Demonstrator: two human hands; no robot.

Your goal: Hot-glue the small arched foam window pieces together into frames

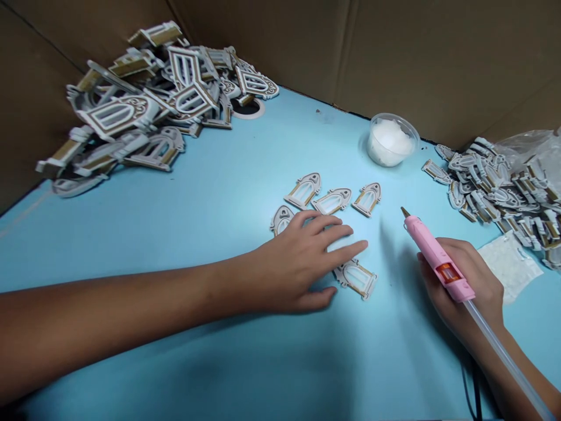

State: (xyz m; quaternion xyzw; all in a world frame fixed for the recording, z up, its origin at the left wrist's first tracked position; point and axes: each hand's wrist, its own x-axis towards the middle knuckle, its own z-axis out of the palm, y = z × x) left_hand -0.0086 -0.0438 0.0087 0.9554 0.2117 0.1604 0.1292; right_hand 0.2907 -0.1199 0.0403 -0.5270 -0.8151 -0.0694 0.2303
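My left hand (pixel 302 260) lies palm down with its fingers spread over several small white arched window pieces. One piece (pixel 357 278) shows below its fingers, and another (pixel 281 219) is partly covered at the wrist side. Above the fingers lie three more: a left one (pixel 303 190), a middle one (pixel 332 201) and a right one (pixel 367 199). My right hand (pixel 468 286) is wrapped round a pink glue gun (pixel 432 251), its metal nozzle pointing up and left, a clear glue stick coming out of the rear. What lies under my left palm is hidden.
Larger window pieces are piled (pixel 131 111) at the back left. A clear tub (pixel 392 140) of white material stands at the back. Small pieces form a heap (pixel 504 193) at right, near a plastic bag and a white sheet (pixel 511 266). Cardboard walls (pixel 394 52) border the blue table (pixel 197 362).
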